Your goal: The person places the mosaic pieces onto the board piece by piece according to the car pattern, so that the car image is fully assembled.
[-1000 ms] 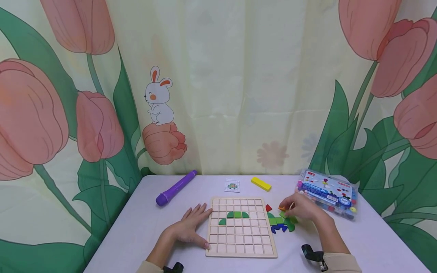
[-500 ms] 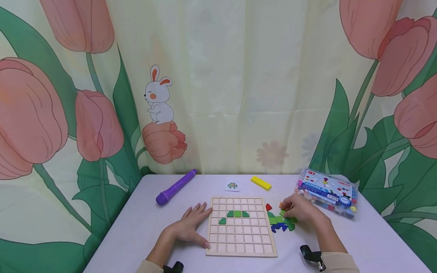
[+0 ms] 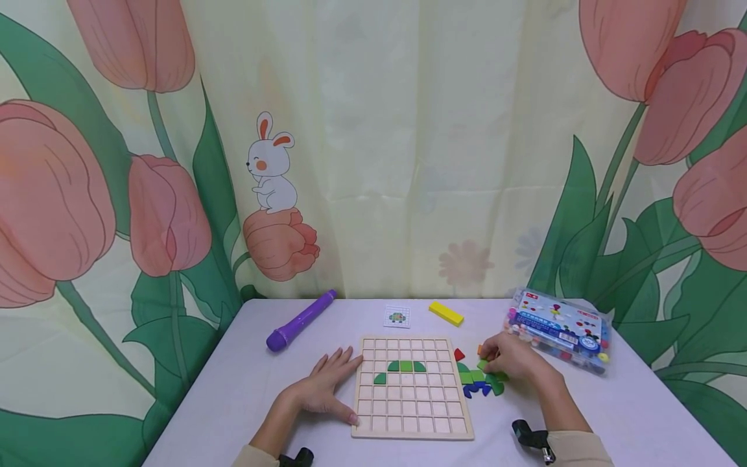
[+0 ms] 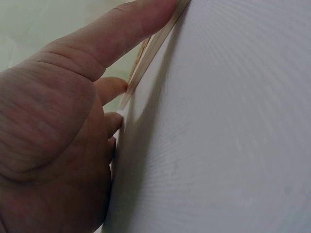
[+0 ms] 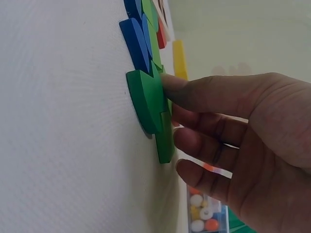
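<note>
A wooden grid board (image 3: 417, 408) lies on the table, with a light green square and several dark green quarter-round pieces set in its upper part. My left hand (image 3: 323, 387) rests at the board's left edge, fingers extended and thumb on the frame near the lower corner. To the board's right is a pile of flat blocks. There my right hand (image 3: 513, 355) pinches at a light green square block (image 3: 482, 365) with thumb and fingertips, which partly hide it. In the right wrist view, a dark green block (image 5: 143, 99) and a blue block (image 5: 135, 43) lie by the thumb.
Behind the board are a small pattern card (image 3: 397, 317) and a yellow bar (image 3: 446, 314). A purple microphone (image 3: 300, 322) lies at the back left. At the back right stands a clear box (image 3: 560, 327) of colourful pieces. A red block (image 3: 459, 355) lies beside the board.
My right hand has shifted very slightly to the left at the pile, its fingertips staying on the green blocks. The left hand and the board have stayed where they were.
</note>
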Demonstrator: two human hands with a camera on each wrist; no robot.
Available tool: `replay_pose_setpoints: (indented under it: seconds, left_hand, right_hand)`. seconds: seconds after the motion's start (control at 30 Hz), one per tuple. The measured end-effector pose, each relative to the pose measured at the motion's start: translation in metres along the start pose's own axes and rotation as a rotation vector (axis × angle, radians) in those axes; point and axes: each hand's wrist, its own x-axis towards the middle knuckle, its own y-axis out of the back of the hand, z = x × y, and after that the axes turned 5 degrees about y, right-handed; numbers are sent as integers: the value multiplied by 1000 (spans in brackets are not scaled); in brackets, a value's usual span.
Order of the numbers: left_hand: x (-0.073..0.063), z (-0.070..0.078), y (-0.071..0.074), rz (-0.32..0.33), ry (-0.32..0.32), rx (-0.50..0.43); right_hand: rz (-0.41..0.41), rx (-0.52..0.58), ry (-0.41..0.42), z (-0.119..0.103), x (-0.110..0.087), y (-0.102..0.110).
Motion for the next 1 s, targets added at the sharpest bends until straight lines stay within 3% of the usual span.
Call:
replay_pose_setpoints:
  seconds: [0.4, 0.63, 0.83, 1.0]
  left_hand:
    - [1, 0, -1, 5, 0, 3]
    - [1, -2, -2, 4, 9, 4]
    - [1, -1, -1, 3, 8, 1]
    - [1, 1, -1, 2, 11, -6]
  right_hand:
    - [-7, 6, 27, 0, 1, 0]
    - [3, 68, 39, 3, 2, -2]
    - [65, 103, 45, 3, 4, -1]
    - [103, 81, 117, -3, 6, 1]
